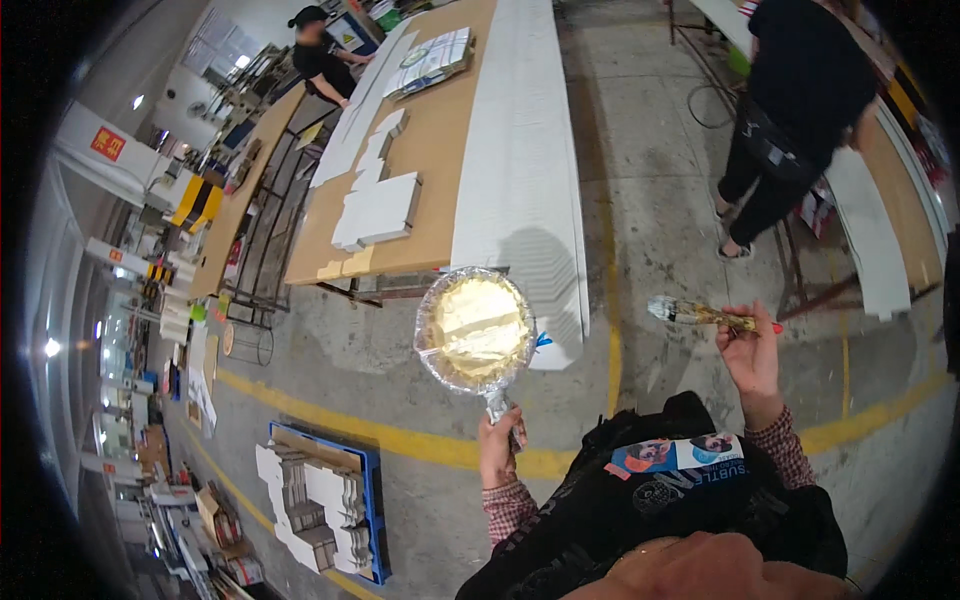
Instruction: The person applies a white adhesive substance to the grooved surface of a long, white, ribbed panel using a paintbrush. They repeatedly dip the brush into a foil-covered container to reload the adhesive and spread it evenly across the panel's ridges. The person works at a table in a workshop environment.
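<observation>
My left hand (499, 446) is closed around the handle of a round pan (476, 332). Clear plastic film wraps the pan, and a pale yellow paste covers its inside. Off to the right, my right hand (752, 356) grips a paintbrush (697, 312) by its stained handle, the whitish bristles pointing left toward the pan. Brush and pan are well apart. Just beyond the pan lies a long row of overlapping white cardboard sheets (515, 160), running along the right side of a brown table (430, 225).
Cut white cardboard pieces (380, 212) and a printed stack (430, 62) rest on the table. A blue pallet (375, 520) with stacked cardboard stands at lower left. One person (800, 90) stands at the right table, another (318, 60) at far left. Yellow lines (400, 436) cross the floor.
</observation>
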A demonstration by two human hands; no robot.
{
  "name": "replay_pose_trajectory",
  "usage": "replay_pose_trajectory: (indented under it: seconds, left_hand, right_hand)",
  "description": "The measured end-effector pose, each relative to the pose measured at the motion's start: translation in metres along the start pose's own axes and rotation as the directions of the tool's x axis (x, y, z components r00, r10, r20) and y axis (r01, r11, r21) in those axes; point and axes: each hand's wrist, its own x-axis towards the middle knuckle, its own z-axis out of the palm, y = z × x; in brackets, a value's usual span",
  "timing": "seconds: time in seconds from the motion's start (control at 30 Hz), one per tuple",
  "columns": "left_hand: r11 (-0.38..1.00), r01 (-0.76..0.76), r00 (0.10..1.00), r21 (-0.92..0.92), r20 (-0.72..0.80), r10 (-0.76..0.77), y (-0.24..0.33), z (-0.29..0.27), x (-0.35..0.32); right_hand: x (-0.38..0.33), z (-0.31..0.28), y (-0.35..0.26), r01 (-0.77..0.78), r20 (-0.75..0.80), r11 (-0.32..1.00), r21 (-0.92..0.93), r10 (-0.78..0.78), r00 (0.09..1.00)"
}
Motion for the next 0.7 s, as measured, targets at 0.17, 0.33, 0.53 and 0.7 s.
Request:
replay_pose_trajectory:
  seconds: [0.17,0.33,0.53,0.7]
  left_hand:
    - [0.994,-0.007,1.0,-0.111,-0.001,0.007,0.026,0.091,0.08]
    - [0.992,-0.028,0.998,-0.123,-0.063,0.021,0.036,0.171,0.141]
    - [0.964,-0.068,0.981,-0.258,-0.195,0.017,0.059,0.243,0.187]
    - [0.972,-0.127,0.953,-0.196,-0.296,0.065,0.083,0.3,0.266]
  right_hand:
    - [0.135,0.003,-0.038,-0.009,-0.019,0.999,0.037,0.009,1.0]
    - [0.27,0.031,-0.076,-0.115,0.083,0.993,-0.006,0.115,0.99]
    - [0.423,0.107,-0.099,-0.206,0.162,0.978,0.031,0.199,0.967]
    - [0.582,0.175,-0.104,-0.214,0.238,0.973,0.089,0.187,0.953]
